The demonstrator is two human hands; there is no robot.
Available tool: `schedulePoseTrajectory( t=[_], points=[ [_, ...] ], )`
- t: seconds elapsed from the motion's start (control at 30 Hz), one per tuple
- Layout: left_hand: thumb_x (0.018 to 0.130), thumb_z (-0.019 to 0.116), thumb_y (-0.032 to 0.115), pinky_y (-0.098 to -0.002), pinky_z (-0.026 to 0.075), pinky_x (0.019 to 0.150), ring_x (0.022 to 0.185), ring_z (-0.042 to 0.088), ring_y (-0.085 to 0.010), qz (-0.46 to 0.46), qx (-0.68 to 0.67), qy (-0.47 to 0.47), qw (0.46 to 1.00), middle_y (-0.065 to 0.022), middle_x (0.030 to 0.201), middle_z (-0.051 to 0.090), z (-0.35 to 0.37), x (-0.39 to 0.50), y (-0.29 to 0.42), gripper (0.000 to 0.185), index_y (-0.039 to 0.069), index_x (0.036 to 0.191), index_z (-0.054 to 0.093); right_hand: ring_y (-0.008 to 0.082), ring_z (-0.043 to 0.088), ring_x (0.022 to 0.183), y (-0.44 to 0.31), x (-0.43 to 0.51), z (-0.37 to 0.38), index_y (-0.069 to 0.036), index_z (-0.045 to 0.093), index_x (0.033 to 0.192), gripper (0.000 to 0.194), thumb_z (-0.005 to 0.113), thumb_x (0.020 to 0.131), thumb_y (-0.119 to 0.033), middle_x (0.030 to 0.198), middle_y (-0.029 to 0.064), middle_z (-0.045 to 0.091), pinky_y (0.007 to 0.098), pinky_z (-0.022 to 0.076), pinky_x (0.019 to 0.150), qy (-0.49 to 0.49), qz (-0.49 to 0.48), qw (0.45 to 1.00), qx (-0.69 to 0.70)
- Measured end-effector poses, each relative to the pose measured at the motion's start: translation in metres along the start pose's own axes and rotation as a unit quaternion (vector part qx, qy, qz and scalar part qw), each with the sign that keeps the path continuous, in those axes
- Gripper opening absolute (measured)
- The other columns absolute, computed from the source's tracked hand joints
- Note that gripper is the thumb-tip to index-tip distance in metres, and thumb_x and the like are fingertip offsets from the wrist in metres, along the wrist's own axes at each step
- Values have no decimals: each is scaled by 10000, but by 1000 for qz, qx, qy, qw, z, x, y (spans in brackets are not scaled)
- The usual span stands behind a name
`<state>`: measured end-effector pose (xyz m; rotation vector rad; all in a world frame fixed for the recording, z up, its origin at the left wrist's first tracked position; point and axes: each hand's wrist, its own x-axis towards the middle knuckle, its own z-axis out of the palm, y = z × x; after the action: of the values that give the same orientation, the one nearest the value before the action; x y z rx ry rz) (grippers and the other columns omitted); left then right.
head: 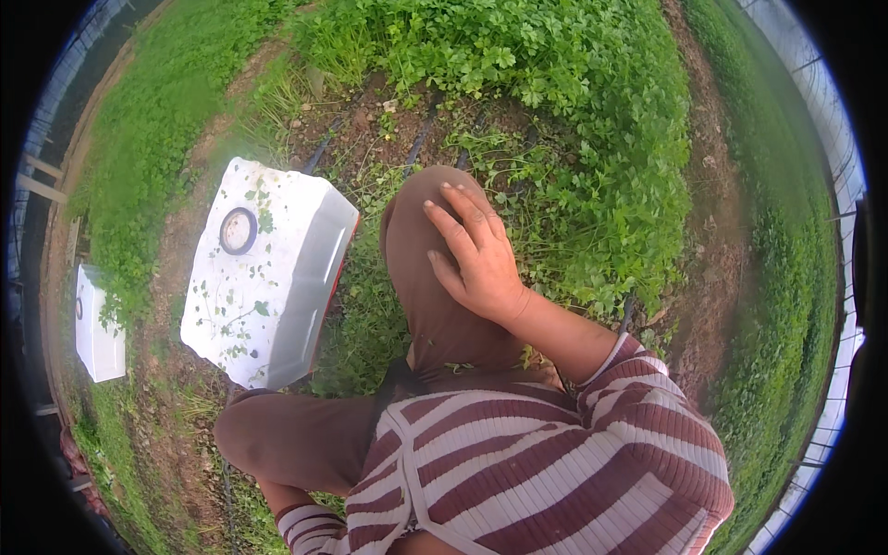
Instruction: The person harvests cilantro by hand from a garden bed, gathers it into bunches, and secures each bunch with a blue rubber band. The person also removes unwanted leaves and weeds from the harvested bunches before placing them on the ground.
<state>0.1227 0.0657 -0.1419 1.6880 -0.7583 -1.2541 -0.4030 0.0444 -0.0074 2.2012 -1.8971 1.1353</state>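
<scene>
My right hand (476,257) rests palm down on my raised right knee (416,198), in brown trousers. Its fingers are a little apart and hold nothing. My left forearm (279,491) goes under my bent left leg (298,424), and the left hand is out of sight there. Left of my knees is a large white box (288,267), its broad face scattered with bits of leaf. On that face is a dark ring with a pale centre (238,231). Leafy green plants, like celery or parsley (513,52), grow densely ahead of me.
Black drip lines (420,139) cross the bare soil (364,114) ahead. Loose leafy stems (485,149) litter the ground. A second white box (100,326) stands at far left. Dirt paths (714,208) run between the plant beds, with pale greenhouse sheeting (829,416) along the side.
</scene>
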Motion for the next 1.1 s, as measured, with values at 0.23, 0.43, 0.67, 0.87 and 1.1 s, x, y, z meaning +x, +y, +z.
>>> schedulePoseTrajectory(
  t=[0.23, 0.43, 0.67, 0.87, 1.1],
  points=[
    [900, 534, 214, -344, 482, 850, 1045, 570, -234, -69, 5, 91, 993, -137, 1155, 573, -16, -24, -15, 464, -12, 1293, 438, 372, 283, 1326, 31, -141, -13, -52, 260, 1423, 740, 568, 853, -410, 1438, 223, 278, 400, 255, 1079, -127, 205, 941, 236],
    [900, 533, 224, -347, 481, 854, 1050, 568, -237, -116, -5, 164, 980, -137, 1155, 573, -38, -44, -27, 465, -10, 1292, 440, 265, 336, 1310, 63, -197, -11, -46, 268, 1427, 772, 341, 900, -605, 1438, 157, 335, 344, 256, 1084, -236, 447, 715, 483],
    [900, 532, 235, -350, 481, 859, 1056, 566, -240, -149, -17, 227, 962, -137, 1155, 573, -57, -63, -33, 467, -7, 1290, 442, 201, 506, 1162, 76, -237, -16, -89, 499, 1303, 670, 435, 873, -598, 1218, 106, 582, 333, 407, 967, -305, 691, 418, 504],
    [900, 531, 244, -352, 481, 863, 1061, 564, -243, -152, -30, 259, 953, -137, 1155, 572, -72, -73, -35, 469, -4, 1288, 444, 214, 579, 1049, 103, -282, 25, -117, 515, 1280, 467, 543, 877, -351, 1147, 106, 614, 329, 462, 897, -322, 338, 824, 321],
    [900, 530, 255, -356, 481, 867, 1067, 562, -247, -153, -34, 262, 952, -137, 1156, 572, -83, -70, -36, 471, -1, 1286, 447, 222, 661, 881, 102, -293, 33, -92, 562, 1187, 345, 571, 870, -226, 1070, 90, 651, 351, 565, 714, -238, 675, 414, 563]
  ],
)
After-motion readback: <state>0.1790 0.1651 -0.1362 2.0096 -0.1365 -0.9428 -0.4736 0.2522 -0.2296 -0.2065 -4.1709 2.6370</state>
